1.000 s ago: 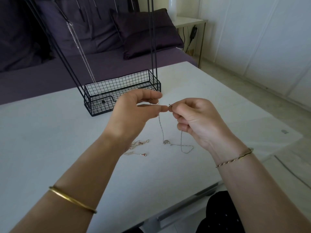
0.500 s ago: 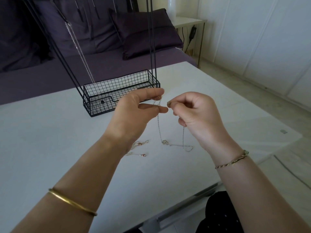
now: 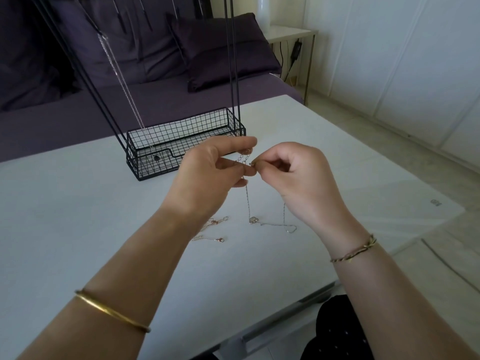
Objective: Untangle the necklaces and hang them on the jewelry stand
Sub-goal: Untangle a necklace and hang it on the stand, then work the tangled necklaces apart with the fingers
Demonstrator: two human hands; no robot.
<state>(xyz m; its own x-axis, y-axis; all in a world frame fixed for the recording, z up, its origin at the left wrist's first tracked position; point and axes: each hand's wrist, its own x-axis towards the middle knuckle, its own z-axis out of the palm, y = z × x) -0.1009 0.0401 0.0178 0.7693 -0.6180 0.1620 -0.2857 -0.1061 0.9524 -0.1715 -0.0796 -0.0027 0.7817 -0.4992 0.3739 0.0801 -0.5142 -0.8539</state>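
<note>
one silver necklace (image 3: 247,201) is held up over the white table (image 3: 78,216), pinched at its top between the thumb and curled fingers of the left hand (image 3: 207,175) and of the right hand (image 3: 293,178). two strands are let hang down, and its pendant (image 3: 253,220) is laid on the table top. a second, rose-gold necklace (image 3: 220,239) is seen lying flat just beside the left wrist. a third chain (image 3: 121,81) is hung on the one jewelry stand (image 3: 197,126), set behind the hands. one gold bangle (image 3: 111,311) and one twisted bracelet (image 3: 355,252) are worn.
</note>
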